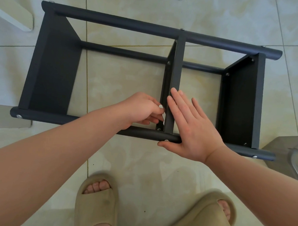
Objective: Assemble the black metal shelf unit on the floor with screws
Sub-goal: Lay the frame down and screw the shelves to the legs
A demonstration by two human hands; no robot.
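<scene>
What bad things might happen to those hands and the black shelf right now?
1. Fingers of the left hand are tucked in the tight corner between the middle panel and the near pole; if the panel shifts, they might get pinched.
2. The right hand only presses flat, so the shelf frame could slide on the smooth tile floor.
3. Open-toed sandals stand close; a tipping frame might hit toes.
</scene>
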